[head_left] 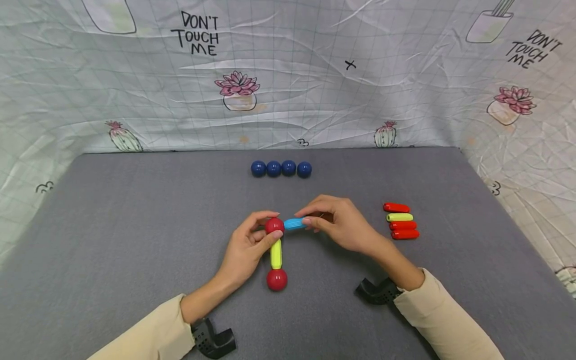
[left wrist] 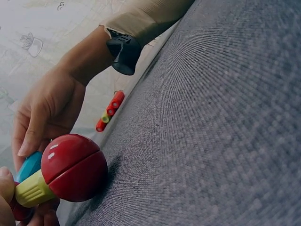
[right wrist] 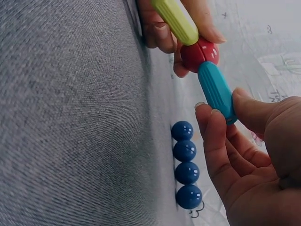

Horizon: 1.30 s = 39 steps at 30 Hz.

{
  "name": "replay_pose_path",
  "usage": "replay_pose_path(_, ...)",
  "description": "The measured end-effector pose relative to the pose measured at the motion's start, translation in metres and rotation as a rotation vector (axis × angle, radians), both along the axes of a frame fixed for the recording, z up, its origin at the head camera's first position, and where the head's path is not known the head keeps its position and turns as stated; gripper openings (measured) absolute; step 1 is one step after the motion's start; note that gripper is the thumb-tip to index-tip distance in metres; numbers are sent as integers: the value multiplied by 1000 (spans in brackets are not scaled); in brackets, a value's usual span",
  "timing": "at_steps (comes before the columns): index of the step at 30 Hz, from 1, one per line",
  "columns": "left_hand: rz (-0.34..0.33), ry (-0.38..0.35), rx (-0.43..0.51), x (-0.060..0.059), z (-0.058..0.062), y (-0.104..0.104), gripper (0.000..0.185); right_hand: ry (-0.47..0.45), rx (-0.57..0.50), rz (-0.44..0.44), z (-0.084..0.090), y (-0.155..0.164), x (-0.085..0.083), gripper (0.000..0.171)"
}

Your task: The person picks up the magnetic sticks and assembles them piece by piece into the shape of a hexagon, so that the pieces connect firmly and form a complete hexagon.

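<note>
My left hand [head_left: 245,245] pinches a red ball [head_left: 274,225] between thumb and fingers. From that ball a yellow-green rod [head_left: 276,254] runs toward me and ends in a second red ball [head_left: 276,279], large in the left wrist view. My right hand [head_left: 344,222] pinches the outer end of a blue rod [head_left: 294,224] between thumb and fingertips. The blue rod's other end meets the held red ball from the right, at about a right angle to the yellow-green rod. In the right wrist view the blue rod [right wrist: 216,92] touches the red ball [right wrist: 200,55].
Several dark blue balls [head_left: 273,169] stand in a row toward the back of the grey table [head_left: 135,225]. To the right lie red rods [head_left: 403,226] and a yellow-green one [head_left: 399,217], side by side. A printed cloth [head_left: 297,100] hangs behind the table.
</note>
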State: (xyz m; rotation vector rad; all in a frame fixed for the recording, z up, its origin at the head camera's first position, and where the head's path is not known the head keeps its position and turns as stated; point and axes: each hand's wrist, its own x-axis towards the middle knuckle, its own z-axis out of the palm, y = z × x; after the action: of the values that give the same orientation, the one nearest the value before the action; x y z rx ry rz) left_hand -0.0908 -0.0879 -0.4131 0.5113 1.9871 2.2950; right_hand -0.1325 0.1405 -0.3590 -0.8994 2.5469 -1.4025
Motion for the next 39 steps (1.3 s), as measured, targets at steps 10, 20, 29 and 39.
replay_pose_path(10,-12,3,-11,0,2,0,37,-19,2,-27,-3,-1,-1,17)
replay_pose_path(20,3,5,-22,0,2,-1,35,-11,2,-10,5,-10,-6,16)
replay_pose_path(29,63,48,-100,0,1,-2,31,-29,-33,4,4,-24,-9,18)
replay_pose_path(39,87,78,-155,1,-1,0,24,-85,-62,-3,4,-30,-14,23)
